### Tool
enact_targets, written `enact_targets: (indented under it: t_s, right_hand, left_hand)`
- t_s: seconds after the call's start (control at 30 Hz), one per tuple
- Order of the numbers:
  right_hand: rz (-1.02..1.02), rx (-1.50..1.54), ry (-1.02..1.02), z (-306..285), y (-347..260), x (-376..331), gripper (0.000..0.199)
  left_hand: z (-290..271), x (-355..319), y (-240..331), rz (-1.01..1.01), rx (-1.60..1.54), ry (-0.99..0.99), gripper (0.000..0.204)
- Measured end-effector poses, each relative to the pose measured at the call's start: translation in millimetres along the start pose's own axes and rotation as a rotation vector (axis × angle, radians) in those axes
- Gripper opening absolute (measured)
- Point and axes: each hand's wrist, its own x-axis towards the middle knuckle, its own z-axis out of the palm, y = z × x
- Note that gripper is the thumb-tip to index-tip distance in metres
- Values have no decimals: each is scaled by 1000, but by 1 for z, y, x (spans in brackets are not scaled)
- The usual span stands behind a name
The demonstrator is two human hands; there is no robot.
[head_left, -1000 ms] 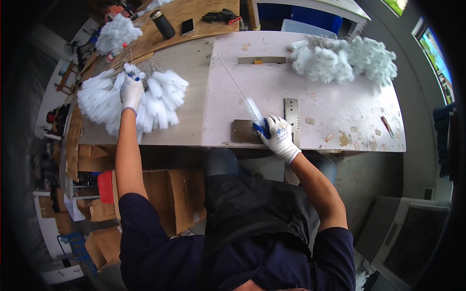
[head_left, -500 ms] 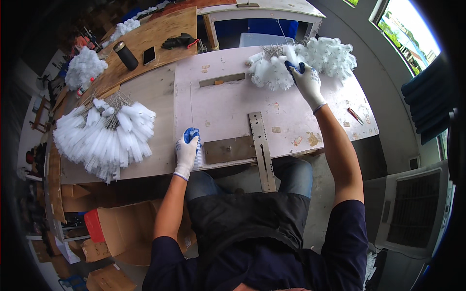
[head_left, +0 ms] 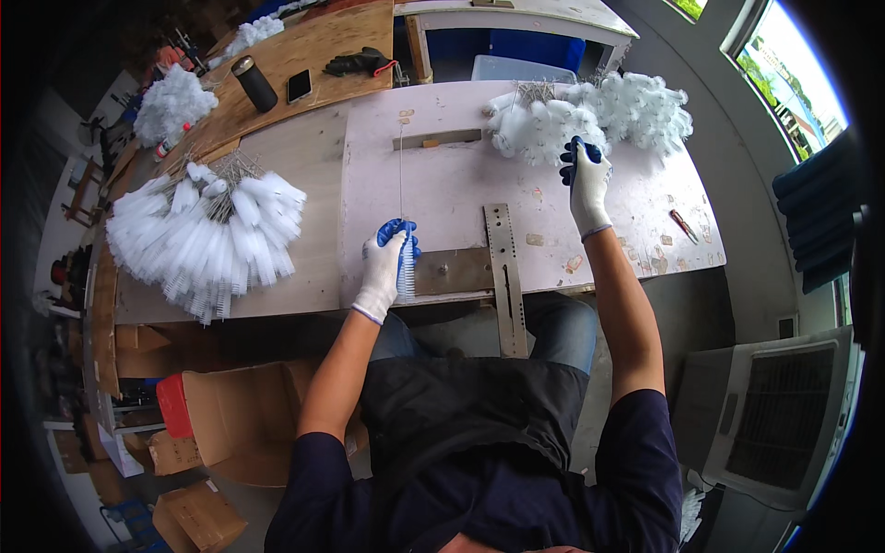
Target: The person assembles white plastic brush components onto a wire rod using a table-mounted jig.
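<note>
- The left hand [head_left: 380, 270], in a white glove with blue fingertips, is closed around a white-bristled brush [head_left: 407, 269].
- The bristles stand along the thumb side of the grip and run below it toward the table's front edge; the thin wire stem rises out above the fingers, pointing away from the person.
- The right hand [head_left: 588, 187], gloved alike, is raised with bent fingers just in front of the right brush pile [head_left: 546, 132]; whether it grips anything is hard to tell, as the fingers hide its palm.
- Just right of the held brush lies a flat metal plate [head_left: 452, 273], with a perforated metal bar [head_left: 504, 267] at its right end, jutting over the table's edge.
- Well to the left, the left brush pile [head_left: 207, 244] fans out, bristles toward the person and stems away.
- Farther back on the table [head_left: 442, 195] lies a metal strip [head_left: 458, 136]; a red-handled tool [head_left: 683, 226] lies near the right edge.
</note>
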Motion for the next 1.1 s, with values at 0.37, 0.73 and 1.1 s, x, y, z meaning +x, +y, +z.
enact_targets:
  t_s: [0.37,0.73,1.1]
  right_hand:
    - [-221,-727,-868,67,15,-169,38]
    - [27,-605,-824,68,27,-137,45]
    - [-224,-934,-887,74,41,-143,36]
  left_hand:
    - [33,42,-10,-75,-446,-324,35]
    - [37,70,12,-133,54,-334,29]
    - [44,71,-11,73,360,-120,21]
